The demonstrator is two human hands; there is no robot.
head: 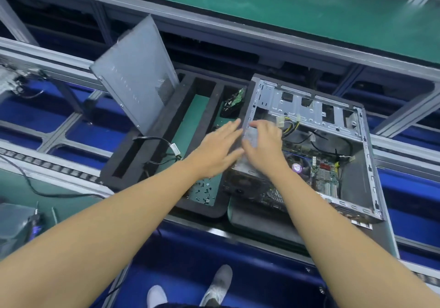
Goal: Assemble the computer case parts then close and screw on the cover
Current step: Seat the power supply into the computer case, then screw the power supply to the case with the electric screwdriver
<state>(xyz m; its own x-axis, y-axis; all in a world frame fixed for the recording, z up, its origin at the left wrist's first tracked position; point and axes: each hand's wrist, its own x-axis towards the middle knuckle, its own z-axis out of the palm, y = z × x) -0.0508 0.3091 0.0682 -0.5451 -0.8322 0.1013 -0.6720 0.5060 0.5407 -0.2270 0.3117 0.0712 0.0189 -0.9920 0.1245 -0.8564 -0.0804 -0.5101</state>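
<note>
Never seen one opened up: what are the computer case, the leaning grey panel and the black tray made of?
Computer case: bare sheet metal, probably steel; dull silver sheen, punched slots.
Grey panel: thin sheet metal, seemingly coated matte grey; perforated vent patch.
Black tray: probably dense foam; matte, thick soft-edged walls.

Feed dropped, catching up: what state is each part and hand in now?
Grey metal computer case: open, cover off.
Grey metal cover panel: detached, leaning in black foam tray.
Grey power supply box: inside case.
Small black screws: loose in tray.
Left hand: fingers straight.
Right hand: resting on power supply.
</note>
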